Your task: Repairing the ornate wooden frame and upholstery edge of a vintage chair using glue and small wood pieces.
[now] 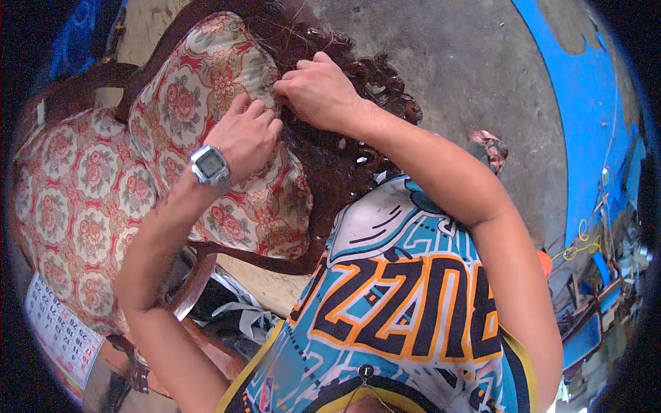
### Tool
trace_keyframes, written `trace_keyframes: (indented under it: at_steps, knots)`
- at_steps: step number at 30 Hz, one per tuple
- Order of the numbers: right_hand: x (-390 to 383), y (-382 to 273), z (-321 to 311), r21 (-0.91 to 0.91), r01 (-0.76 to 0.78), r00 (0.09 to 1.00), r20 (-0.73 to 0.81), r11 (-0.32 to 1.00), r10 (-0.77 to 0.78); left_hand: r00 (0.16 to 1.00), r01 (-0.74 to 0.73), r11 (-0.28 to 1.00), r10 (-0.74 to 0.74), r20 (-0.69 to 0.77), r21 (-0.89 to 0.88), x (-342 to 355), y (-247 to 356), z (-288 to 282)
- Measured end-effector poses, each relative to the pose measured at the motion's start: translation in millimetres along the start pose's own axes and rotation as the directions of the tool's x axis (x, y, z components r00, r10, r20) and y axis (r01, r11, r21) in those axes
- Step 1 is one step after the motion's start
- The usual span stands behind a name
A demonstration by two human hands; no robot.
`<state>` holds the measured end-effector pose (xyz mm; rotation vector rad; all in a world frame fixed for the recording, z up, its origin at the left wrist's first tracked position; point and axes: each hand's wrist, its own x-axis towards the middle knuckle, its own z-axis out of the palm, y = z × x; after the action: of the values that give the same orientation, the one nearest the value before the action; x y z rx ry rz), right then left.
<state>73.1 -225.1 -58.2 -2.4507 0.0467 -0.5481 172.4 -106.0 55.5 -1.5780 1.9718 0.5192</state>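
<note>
A carved dark wooden armchair with floral cream-and-red upholstery stands below me. My left hand, a grey digital watch on its wrist, presses flat against the padded backrest cushion. My right hand pinches the edge of the fabric where the backrest cushion meets the carved wooden frame. What lies between its fingertips is too small to tell.
The floral seat cushion lies at the left. A paper calendar sits at the lower left. Bare concrete floor spreads behind the chair, with a blue painted surface and cluttered tools and cords at the right.
</note>
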Motion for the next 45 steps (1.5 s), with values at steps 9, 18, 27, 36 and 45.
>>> trace_keyframes:
  at_steps: [9, 18, 27, 36, 45]
  knots:
    - [1, -4, -2, -0.046, -0.002, 0.999, 0.040, 0.999, 0.004, 0.914, 0.373, 0.926, -0.357, -0.194, 0.051, -4, 38, 21]
    - [1, -2, 0, -0.012, -0.014, 0.998, 0.065, 1.000, 0.014, 0.937, 0.227, 0.960, -0.262, -0.232, -0.166, -16, 16, 19]
    - [1, -2, 3, -0.022, -0.018, 0.999, 0.041, 1.000, 0.019, 0.947, 0.233, 0.972, -0.232, -0.223, -0.022, -5, 21, 18]
    - [11, 0, 1, -0.015, 0.020, 0.993, 0.120, 1.000, -0.019, 0.992, 0.125, 0.851, -0.110, 0.060, -0.510, -61, 12, -9]
    - [23, 19, -48, 0.410, -0.297, 0.936, 0.305, 0.862, 0.178, 0.803, 0.343, 0.905, -0.421, -0.422, -0.252, -10, 25, 30]
